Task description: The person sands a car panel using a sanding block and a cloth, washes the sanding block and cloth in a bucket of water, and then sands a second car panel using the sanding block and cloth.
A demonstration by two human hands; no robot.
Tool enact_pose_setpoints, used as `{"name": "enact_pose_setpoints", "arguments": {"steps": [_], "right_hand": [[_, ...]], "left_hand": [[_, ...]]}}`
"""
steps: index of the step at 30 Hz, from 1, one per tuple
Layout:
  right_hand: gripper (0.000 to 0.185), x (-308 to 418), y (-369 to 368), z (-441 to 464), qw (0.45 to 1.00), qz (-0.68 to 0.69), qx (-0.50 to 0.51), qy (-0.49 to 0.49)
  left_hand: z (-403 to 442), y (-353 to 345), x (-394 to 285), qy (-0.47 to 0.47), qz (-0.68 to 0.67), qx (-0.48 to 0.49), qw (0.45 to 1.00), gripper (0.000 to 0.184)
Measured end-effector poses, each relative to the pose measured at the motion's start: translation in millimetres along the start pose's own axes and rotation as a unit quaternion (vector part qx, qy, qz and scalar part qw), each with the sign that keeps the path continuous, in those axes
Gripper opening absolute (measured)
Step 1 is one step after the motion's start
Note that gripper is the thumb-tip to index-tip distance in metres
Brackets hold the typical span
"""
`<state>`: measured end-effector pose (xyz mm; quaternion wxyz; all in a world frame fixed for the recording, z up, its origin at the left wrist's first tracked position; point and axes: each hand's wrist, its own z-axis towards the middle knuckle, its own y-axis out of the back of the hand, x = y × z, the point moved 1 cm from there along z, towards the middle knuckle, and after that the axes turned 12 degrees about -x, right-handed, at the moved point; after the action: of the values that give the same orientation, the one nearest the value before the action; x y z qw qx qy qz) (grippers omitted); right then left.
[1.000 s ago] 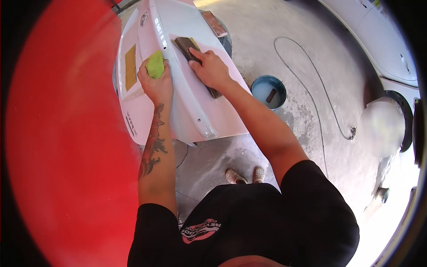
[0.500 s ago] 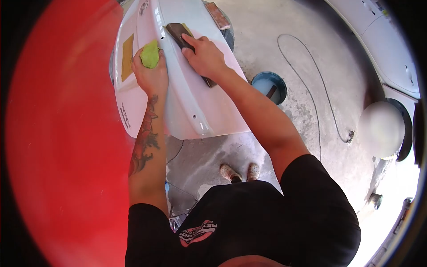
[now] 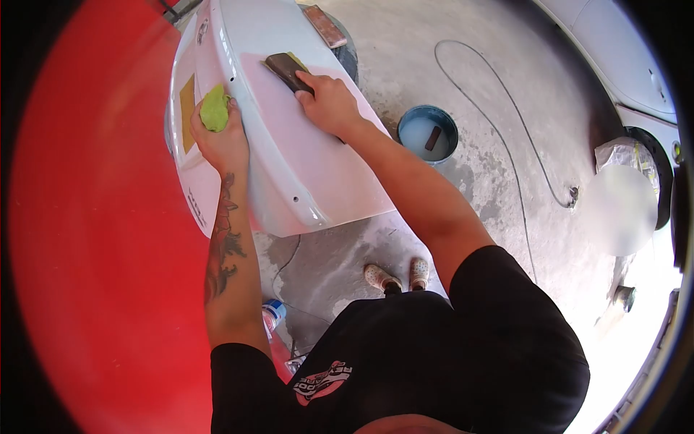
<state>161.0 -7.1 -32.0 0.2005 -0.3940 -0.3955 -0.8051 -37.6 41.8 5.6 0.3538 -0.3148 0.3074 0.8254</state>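
Observation:
A white car panel [image 3: 278, 163] with pinkish areas lies in front of me. My left hand [image 3: 223, 141] is closed around a crumpled yellow-green cloth [image 3: 215, 108] above the panel's left part. Beneath that hand, a tan rectangle [image 3: 186, 108] shows on the panel. My right hand [image 3: 329, 105] grips a dark sanding block [image 3: 285, 71] lying against the panel's right half, a yellowish sheet edge showing beside it. The hand and forearm hide the block's near end.
Right of the panel, a blue bucket [image 3: 428, 113] of cloudy liquid holds a dark block [image 3: 433, 138]. A reddish block [image 3: 324, 27] lies beyond the panel. A hose [image 3: 499, 130] loops across the floor [image 3: 405, 50]. Red bodywork [image 3: 108, 217] fills the left; a can [image 3: 273, 312] stands low.
The view has shifted, with the panel lying farther left in it. My right hand and the block sit slightly lower in view than half a second ago. Both hands keep their holds.

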Motion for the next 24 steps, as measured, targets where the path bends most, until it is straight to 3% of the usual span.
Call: {"name": "enact_pose_setpoints", "arguments": {"steps": [3,4,8,12,15,17,22,24], "right_hand": [[0.051,-8.6,2.2,-17.1,0.999,-0.001,-0.008,0.035],[0.053,-14.6,11.3,-47.6,0.995,0.023,-0.024,0.092],[0.056,5.2,82.1,-176.8,0.994,0.025,0.021,0.106],[0.055,-17.8,39.7,-106.6,0.992,-0.015,-0.013,0.127],[0.050,-35.6,-4.5,-6.2,0.996,-0.088,0.020,0.026],[0.049,-43.1,-8.0,-10.6,0.997,-0.068,0.008,0.034],[0.056,-7.6,80.5,-174.2,0.996,-0.014,0.014,0.090],[0.058,-6.9,86.9,-182.0,0.995,-0.021,0.025,0.093]], "left_hand": [[2.0,-0.6,5.8,0.008,-0.022,0.015,1.000,0.056],[4.3,-2.8,4.1,0.007,-0.027,0.010,1.000,0.056],[-0.1,-5.6,7.3,0.022,-0.049,-0.001,0.999,0.055],[2.0,-6.7,16.9,0.018,-0.051,0.007,0.998,0.056],[-3.6,-1.7,-10.6,-0.014,0.014,-0.029,0.999,0.042],[-2.6,-1.4,1.7,-0.005,-0.019,-0.005,1.000,0.052],[0.2,-8.1,13.8,0.010,-0.042,-0.006,0.999,0.056],[-0.1,-5.8,5.9,0.015,-0.040,-0.005,0.999,0.056]]}}
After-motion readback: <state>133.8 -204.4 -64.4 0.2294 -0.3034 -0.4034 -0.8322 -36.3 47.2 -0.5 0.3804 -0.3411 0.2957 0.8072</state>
